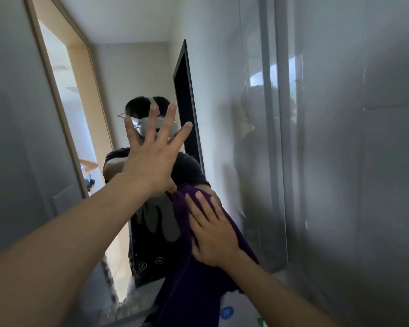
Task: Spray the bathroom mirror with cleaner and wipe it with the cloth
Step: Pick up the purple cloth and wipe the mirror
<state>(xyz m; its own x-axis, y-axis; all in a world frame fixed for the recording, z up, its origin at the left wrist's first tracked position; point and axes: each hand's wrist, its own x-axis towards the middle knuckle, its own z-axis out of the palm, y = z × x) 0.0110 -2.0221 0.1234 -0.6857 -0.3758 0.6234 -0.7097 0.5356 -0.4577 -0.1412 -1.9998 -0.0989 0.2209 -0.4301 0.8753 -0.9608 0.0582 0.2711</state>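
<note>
The left hand (151, 159) is raised with its arm stretched long from 8 o'clock. Its palm faces the mirror (149, 251) and its four fingers are straight and fanned wide, so the grip is released. The thumb points down toward 5 o'clock and its tip meets the top edge of the cloth (198, 279); whether it nips the fabric cannot be told.

The right hand (213, 234) comes in from 5 o'clock and lies flat on the cloth, fingers straight and together, pointing to 11 o'clock. Its grip is also released, pressing rather than clasping. It sits at 5 o'clock from the left hand, and the two hands are near each other but apart.

There is one cloth, dark purple. It is spread against the glass under the right hand and hangs down toward 6 o'clock.

There is one mirror, and two round touch icons (151, 263) sit low on it, at 9 o'clock from the hanging cloth. Water droplets (125, 302) speckle its bottom edge.

One white item with a blue round label (227, 312) shows at 6 o'clock, partly behind the cloth.
</note>
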